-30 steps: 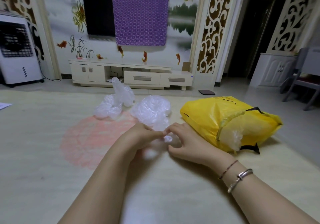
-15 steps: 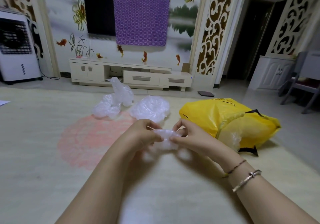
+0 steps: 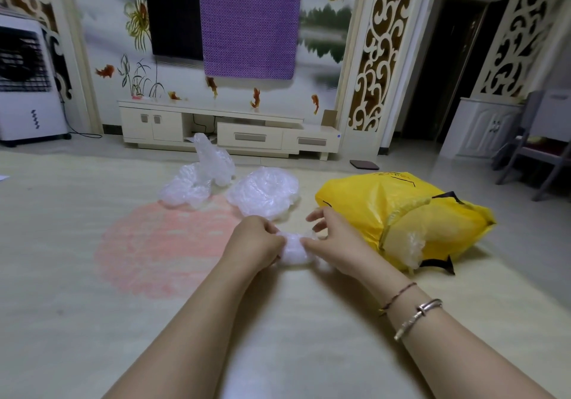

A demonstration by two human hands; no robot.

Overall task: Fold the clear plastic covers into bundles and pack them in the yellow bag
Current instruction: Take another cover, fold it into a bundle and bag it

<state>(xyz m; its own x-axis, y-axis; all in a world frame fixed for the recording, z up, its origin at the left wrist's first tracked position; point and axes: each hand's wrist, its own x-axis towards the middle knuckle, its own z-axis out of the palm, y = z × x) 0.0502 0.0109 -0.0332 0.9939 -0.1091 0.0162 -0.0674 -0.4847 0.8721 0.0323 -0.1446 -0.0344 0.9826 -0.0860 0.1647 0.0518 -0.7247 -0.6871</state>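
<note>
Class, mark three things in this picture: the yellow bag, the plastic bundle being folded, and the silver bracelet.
yellow bag [image 3: 370, 201]: head view, on its upper left face.
plastic bundle [image 3: 293, 248]: head view, on the middle, between both hands.
silver bracelet [image 3: 415, 318]: head view, on the band across the right wrist.

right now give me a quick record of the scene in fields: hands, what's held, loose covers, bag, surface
left hand: left hand grips one end of the bundle
right hand: right hand pinches the other end
held item: small scrunched clear plastic cover bundle, between both hands, above the rug
loose covers: crumpled clear plastic cover pile and rounder clear plastic cover, on the rug beyond the hands
bag: yellow plastic bag lying to the right, clear plastic showing at its mouth
surface: pale cream rug with a pink round patch
</note>
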